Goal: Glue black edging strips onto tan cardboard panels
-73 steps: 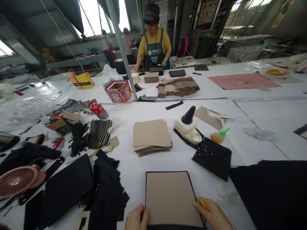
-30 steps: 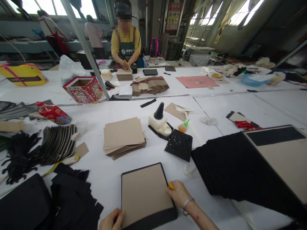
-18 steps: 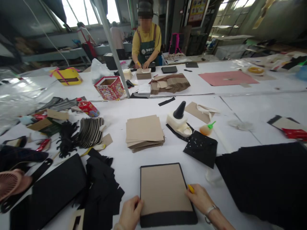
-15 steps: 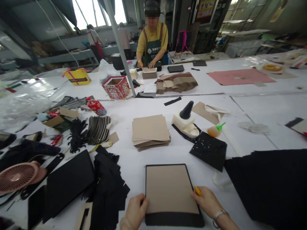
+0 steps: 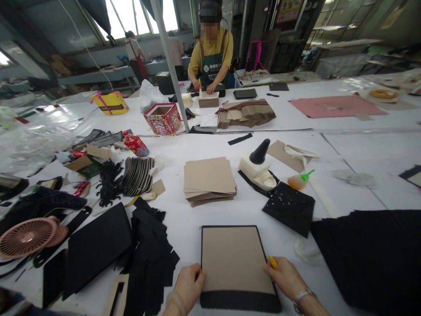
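A brown board with a black border (image 5: 237,259) lies flat before me, a wider black strip along its near edge. At its left edge is my left hand (image 5: 189,285), fingers curled, thumb and forefinger pinching the border. My right hand (image 5: 287,276) is closed at the right edge, with a yellow tool (image 5: 272,262) poking out between its fingers; the rest of the tool is hidden in the hand. Beyond the board sits a stack of brown boards (image 5: 209,177).
A white container with a black cone (image 5: 258,164) and a speckled black sheet (image 5: 289,207) are ahead right. Black sheets (image 5: 371,254) lie right; black strips (image 5: 149,259) and a pink fan (image 5: 28,237) left. Across the table a person (image 5: 210,57) works.
The whole view has shifted slightly, so things appear a little further right. Both hands keep their places at the board's edges. The person opposite has moved a hand and a yellow tool slightly.
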A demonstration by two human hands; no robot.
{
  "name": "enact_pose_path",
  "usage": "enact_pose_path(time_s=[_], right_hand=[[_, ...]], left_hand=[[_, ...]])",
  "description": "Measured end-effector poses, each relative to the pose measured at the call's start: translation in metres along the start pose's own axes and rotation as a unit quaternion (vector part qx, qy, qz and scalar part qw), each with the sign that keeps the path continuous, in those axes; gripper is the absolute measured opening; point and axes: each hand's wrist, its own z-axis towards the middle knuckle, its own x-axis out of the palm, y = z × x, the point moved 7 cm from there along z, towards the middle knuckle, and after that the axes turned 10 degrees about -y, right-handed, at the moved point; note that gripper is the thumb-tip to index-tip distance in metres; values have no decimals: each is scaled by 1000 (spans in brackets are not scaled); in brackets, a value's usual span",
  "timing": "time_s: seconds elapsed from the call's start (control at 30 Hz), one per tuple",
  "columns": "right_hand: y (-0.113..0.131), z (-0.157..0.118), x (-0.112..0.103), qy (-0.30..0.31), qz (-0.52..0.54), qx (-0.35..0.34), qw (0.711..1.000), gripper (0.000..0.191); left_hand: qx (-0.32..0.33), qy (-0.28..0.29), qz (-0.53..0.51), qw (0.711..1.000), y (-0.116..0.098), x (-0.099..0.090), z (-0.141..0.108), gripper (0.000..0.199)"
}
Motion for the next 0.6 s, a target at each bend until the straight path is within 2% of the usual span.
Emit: enact_pose_path(time_s=[0.2, 0.37, 0.6], right_hand=[[5, -1, -9, -33, -1, 9, 999, 18], [9, -3, -15, -47, -1, 13, 999, 17], [14, -5, -19, -41, 3, 11, 999, 17]], left_hand=[[31, 34, 13, 999, -6, 2, 3, 31], [3, 55, 4, 998, -10, -2, 0, 33], [-18, 53, -9, 998, -12, -5, -2, 36]])
